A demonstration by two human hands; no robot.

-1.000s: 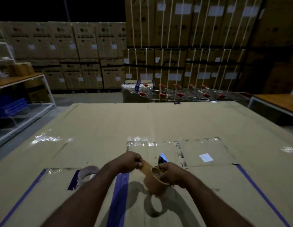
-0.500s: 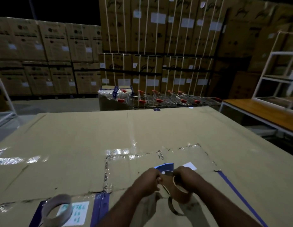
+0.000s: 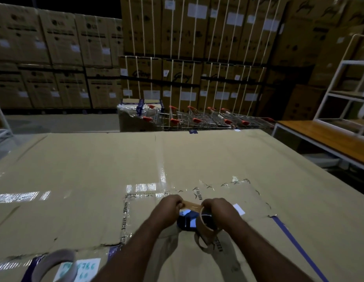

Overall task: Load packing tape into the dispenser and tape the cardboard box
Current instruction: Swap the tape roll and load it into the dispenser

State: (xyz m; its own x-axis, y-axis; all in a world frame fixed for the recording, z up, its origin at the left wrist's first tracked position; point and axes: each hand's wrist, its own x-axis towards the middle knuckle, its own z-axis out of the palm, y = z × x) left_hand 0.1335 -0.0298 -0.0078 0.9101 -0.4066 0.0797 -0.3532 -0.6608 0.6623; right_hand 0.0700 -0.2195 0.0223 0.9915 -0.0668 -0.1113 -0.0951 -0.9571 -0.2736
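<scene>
Right hand [image 3: 218, 210] around tape roll [image 3: 207, 224], left hand [image 3: 169, 207] pinching its strip [image 3: 190, 205], above cardboard box [image 3: 116, 169].

Tape roll [image 3: 206, 221] over box [image 3: 95, 169], dispenser [image 3: 187, 220] beneath.
Spare roll [image 3: 55, 265] near-left; carts [image 3: 207, 118] behind box; desk [image 3: 323, 137] right.

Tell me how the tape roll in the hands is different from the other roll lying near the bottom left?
The brown tape roll is held up off the cardboard box by the right hand, while the spare roll lies untouched on the box. The left hand has pulled a strip out from the brown tape roll; the spare roll shows no loose strip. The spare roll looks paler and greyer. Both are open rings.
</scene>
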